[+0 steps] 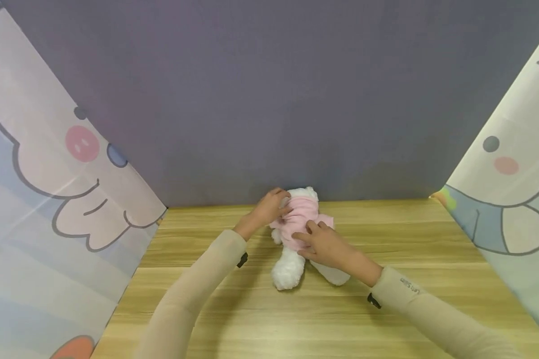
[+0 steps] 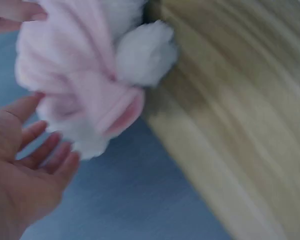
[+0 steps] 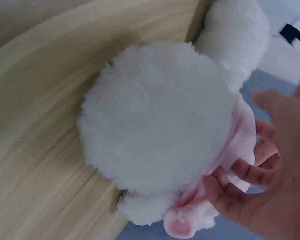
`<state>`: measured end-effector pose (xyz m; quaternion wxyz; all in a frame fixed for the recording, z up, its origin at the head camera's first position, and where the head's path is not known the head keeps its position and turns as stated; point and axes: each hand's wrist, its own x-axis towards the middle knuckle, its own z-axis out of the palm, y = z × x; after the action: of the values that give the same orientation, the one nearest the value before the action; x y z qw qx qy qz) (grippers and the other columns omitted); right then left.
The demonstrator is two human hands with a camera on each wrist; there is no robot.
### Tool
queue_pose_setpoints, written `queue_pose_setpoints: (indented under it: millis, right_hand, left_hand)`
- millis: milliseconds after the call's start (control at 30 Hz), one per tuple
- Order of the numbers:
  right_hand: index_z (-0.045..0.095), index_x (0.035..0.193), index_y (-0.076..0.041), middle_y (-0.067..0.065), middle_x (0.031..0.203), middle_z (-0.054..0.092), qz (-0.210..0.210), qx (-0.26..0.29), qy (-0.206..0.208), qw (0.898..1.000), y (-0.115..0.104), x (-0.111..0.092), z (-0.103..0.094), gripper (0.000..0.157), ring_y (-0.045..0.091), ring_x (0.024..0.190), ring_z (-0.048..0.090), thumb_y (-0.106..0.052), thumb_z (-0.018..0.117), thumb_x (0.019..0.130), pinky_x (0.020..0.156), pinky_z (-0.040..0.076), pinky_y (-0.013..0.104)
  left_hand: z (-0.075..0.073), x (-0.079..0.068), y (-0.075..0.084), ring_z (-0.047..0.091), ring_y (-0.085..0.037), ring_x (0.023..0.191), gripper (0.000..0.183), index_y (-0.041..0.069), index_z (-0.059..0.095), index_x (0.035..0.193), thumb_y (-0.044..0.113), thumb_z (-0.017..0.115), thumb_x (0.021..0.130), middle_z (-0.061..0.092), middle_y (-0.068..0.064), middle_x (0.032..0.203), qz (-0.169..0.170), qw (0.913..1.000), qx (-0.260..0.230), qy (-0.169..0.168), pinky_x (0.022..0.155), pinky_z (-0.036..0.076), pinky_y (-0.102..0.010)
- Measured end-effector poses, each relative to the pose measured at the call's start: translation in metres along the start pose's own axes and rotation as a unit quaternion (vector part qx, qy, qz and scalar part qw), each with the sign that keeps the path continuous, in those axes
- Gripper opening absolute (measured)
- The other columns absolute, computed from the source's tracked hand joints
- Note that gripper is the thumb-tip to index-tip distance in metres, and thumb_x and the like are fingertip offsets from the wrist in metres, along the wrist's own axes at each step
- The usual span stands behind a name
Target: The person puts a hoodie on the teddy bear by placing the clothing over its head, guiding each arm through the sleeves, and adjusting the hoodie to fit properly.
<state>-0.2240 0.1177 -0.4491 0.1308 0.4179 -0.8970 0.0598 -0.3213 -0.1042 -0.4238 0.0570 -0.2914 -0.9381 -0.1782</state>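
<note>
A white plush toy (image 1: 287,271) in a pink garment (image 1: 302,212) lies on the wooden tabletop, its far end against the grey panel. My left hand (image 1: 268,208) is at the garment's upper left. In the left wrist view its fingers (image 2: 45,150) are spread and loosely bent beside the cloth, one fingertip at the pink fabric. Lower on the toy, my right hand (image 1: 330,247) rests its fingertips on the garment. The right wrist view shows its fingers (image 3: 250,172) slightly bent at the pink cloth, behind a large round white fluffy part (image 3: 155,115). The toy's face is hidden.
The tall grey panel (image 1: 296,99) stands along the tabletop's (image 1: 269,324) far edge. Cartoon-printed sheets flank it, one on the left (image 1: 40,124) and one on the right (image 1: 516,199). Each wrist carries a small black device under the sleeve.
</note>
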Motion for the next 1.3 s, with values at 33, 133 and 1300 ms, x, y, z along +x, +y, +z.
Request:
queue_pose_setpoints:
  millis: [33, 133, 1300]
  right_hand:
    - [0.068, 0.130, -0.022, 0.010, 0.099, 0.052, 0.001, 0.010, -0.005, 1.000, 0.000, 0.000, 0.001, 0.045, 0.019, 0.070, 0.044, -0.043, 0.075, 0.091, 0.060, 0.046, 0.034]
    - [0.068, 0.129, -0.025, 0.007, 0.100, 0.050, 0.001, 0.031, -0.020, 0.999, 0.000, 0.000, 0.001, 0.046, 0.019, 0.072, 0.043, -0.045, 0.077, 0.088, 0.060, 0.044, 0.032]
    - [0.063, 0.121, -0.023, 0.003, 0.091, 0.049, 0.050, 0.156, 0.083, 0.983, 0.032, -0.023, 0.029, 0.039, 0.009, 0.073, 0.045, -0.021, 0.079, 0.085, 0.061, 0.042, 0.025]
  left_hand:
    - [0.004, 0.002, -0.001, 0.051, -0.031, 0.132, 0.037, 0.004, 0.061, 0.129, 0.023, 0.070, 0.098, 0.056, -0.014, 0.137, 0.017, 0.9998, 0.009, 0.002, 0.111, 0.042, -0.040]
    - [0.011, 0.008, -0.002, 0.053, -0.031, 0.130, 0.032, 0.005, 0.060, 0.128, 0.019, 0.067, 0.100, 0.055, -0.013, 0.139, 0.057, 0.9969, 0.053, 0.014, 0.109, 0.045, -0.039]
    - [0.045, -0.082, -0.013, 0.046, -0.033, 0.133, 0.060, 0.001, 0.037, 0.144, 0.042, 0.055, 0.104, 0.041, -0.019, 0.143, -0.080, 0.9765, -0.191, -0.057, 0.110, 0.041, -0.048]
